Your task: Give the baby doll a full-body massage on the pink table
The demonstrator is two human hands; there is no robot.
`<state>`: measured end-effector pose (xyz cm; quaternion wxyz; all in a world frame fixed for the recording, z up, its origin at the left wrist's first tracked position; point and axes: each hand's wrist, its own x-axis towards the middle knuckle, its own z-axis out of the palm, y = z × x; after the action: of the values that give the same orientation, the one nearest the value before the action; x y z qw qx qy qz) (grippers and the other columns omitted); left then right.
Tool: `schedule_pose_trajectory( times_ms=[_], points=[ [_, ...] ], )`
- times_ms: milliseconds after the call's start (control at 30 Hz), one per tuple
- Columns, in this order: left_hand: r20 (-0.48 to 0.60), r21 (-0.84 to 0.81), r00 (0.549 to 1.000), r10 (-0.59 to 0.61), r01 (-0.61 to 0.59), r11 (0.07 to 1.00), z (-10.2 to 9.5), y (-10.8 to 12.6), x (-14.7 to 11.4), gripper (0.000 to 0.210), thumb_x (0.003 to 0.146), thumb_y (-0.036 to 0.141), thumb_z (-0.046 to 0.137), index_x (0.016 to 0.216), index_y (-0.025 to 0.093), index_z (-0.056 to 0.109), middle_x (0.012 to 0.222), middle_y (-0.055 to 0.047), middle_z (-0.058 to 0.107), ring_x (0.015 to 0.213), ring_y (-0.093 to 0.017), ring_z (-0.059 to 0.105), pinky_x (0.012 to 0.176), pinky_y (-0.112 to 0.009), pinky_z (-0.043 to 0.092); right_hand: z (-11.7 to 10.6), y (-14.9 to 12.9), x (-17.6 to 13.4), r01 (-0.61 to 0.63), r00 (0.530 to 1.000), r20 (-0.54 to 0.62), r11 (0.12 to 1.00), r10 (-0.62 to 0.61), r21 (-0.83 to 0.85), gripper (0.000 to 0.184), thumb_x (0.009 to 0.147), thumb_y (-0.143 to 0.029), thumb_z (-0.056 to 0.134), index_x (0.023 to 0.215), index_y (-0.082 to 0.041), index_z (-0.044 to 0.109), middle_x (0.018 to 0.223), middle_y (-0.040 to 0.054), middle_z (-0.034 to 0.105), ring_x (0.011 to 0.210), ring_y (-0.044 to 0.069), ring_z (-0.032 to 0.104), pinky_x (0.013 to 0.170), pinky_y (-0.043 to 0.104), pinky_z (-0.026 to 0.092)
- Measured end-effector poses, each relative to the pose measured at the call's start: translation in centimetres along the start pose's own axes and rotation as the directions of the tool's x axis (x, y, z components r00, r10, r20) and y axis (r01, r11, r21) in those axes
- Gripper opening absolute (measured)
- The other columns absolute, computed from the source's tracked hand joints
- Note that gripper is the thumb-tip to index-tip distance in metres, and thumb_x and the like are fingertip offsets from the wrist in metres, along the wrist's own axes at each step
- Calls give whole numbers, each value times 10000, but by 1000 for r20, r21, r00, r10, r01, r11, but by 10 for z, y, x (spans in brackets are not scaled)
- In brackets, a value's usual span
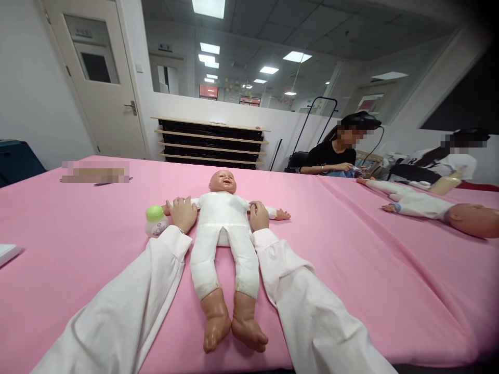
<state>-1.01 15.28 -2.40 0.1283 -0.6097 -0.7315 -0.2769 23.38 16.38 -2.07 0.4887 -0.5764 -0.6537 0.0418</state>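
A baby doll with a white cloth body lies on its back on the pink table cover, its head away from me and its feet toward me. My left hand is closed over the doll's arm on the left. On the other side, my right hand has its fingers curled round the doll's other arm near the shoulder. Both doll hands show beyond my fingers. Just left of my left hand stands a small jar with a green lid, partly behind my sleeve.
Another doll lies at the right, near a bottle. Two people sit beyond the table. A blurred-out item lies at the far left, and a white object at the left edge. Stacked boards stand by the wall.
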Motion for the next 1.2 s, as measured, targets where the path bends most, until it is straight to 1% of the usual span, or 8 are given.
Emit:
schedule_pose_trajectory(
  times_ms=[133, 200, 300, 367, 467, 600, 1000, 1200],
  points=[
    [-64, -87, 998, -2, -3, 996, 1, -1, 4, 377, 807, 199, 386, 1118, 116, 581, 1103, -167, 583, 1108, -304, 461, 1038, -557, 139, -1, -1, -1, -31, 999, 10, 1000, 31, 1, 226, 848, -197, 305, 702, -180, 476, 798, 58, 567, 784, 157, 518, 751, 255, 382],
    [-111, -165, 992, 58, -76, 983, 0, 0, 5, 372, 802, 161, 380, 1113, 111, 577, 1098, -144, 588, 1086, -277, 480, 1031, -474, 238, -3, -5, -2, -61, 998, 27, 997, 62, -37, 242, 866, -212, 306, 676, -186, 453, 760, 45, 559, 746, 148, 508, 718, 248, 371],
    [-126, -283, 976, 176, -206, 937, -4, 4, 4, 351, 827, 156, 350, 1105, 121, 562, 1081, -116, 597, 1033, -232, 524, 914, -338, 387, -5, -10, -3, -140, 980, 127, 982, 156, -126, 281, 897, -249, 308, 684, -185, 481, 723, 37, 569, 718, 140, 510, 680, 246, 359],
    [-73, -337, 978, 198, -211, 918, -6, 7, 1, 343, 860, 197, 328, 1136, 152, 527, 1067, -100, 612, 977, -224, 565, 835, -318, 426, -5, -11, -3, -167, 961, 192, 973, 197, -161, 285, 902, -286, 348, 699, -173, 515, 716, 32, 578, 711, 133, 520, 674, 249, 370],
    [81, -381, 983, 164, -122, 917, -6, 9, -1, 361, 894, 279, 307, 1214, 177, 437, 992, -90, 648, 889, -240, 614, 753, -330, 445, -5, -11, -2, -179, 947, 234, 968, 218, -177, 285, 892, -361, 421, 764, -142, 552, 740, 16, 581, 694, 110, 533, 690, 265, 413],
    [219, -408, 963, 160, -59, 911, -1, 6, 2, 357, 907, 326, 289, 1194, 173, 436, 979, -108, 658, 920, -265, 619, 756, -341, 440, -5, -10, -1, -191, 935, 262, 961, 240, -199, 307, 884, -405, 445, 857, -125, 567, 799, 15, 586, 710, 101, 550, 704, 285, 456],
    [226, -410, 958, 175, -70, 909, 1, 5, 2, 352, 904, 311, 268, 1184, 180, 435, 1011, -110, 657, 928, -280, 620, 761, -359, 437, -3, -7, 2, -185, 926, 290, 959, 243, -214, 307, 871, -345, 497, 1093, -136, 530, 1062, 67, 565, 910, 152, 571, 785, 348, 499],
    [234, -409, 957, 171, -63, 910, 3, 5, 3, 355, 901, 308, 268, 1184, 181, 438, 1004, -110, 658, 922, -281, 621, 753, -361, 440, -3, -5, 4, -185, 926, 288, 959, 243, -215, 316, 870, -339, 498, 1117, -143, 521, 1098, 73, 552, 941, 162, 565, 803, 360, 497]
  ],
)
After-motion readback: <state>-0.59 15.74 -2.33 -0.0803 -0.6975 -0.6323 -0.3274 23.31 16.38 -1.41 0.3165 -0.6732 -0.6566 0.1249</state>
